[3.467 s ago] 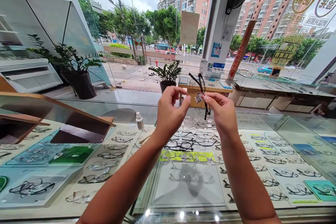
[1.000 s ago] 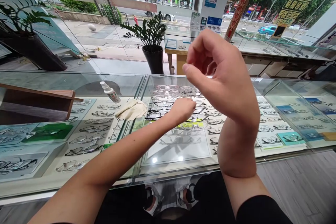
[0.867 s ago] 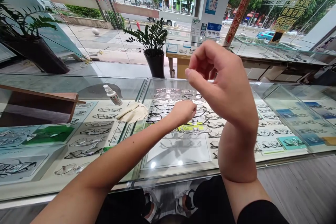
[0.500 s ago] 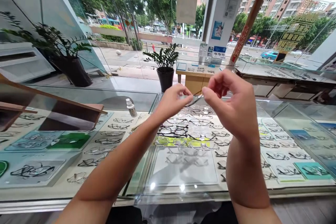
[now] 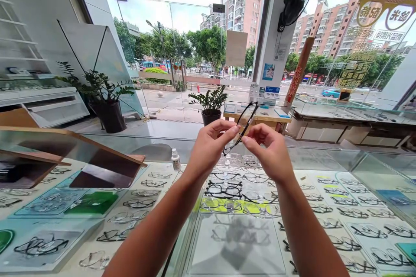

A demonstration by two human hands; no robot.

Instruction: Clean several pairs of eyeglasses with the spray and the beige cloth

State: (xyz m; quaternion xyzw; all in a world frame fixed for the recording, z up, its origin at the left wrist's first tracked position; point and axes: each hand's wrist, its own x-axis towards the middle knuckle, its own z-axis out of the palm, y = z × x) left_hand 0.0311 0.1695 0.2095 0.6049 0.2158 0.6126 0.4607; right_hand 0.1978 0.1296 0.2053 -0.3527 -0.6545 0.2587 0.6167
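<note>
A pair of black-rimmed eyeglasses [image 5: 247, 124] is held up on edge over the glass display counter, one lens rim pointing upward. My left hand [image 5: 214, 140] pinches the frame near its middle between thumb and fingers. From the other side my right hand [image 5: 270, 150] has its thumb and fingertips closed at the frame's edge. Part of the eyeglasses is hidden behind my fingers. Below both hands, rows of eyeglasses [image 5: 224, 190] lie in the counter, with a pale tray [image 5: 238, 257] nearer to me.
A small white bottle [image 5: 176, 160] stands on the counter left of my hands. Brown wooden stands [image 5: 107, 175] lean at the far left. Beyond the counter are a potted plant [image 5: 210, 114], a low display table [image 5: 273, 117] and a glass shopfront; a fan [image 5: 294, 4] hangs on the pillar.
The view has tilted upward. My hands have come closer together, and the eyeglasses have been turned so that a lens rim now stands up above my fingers.
</note>
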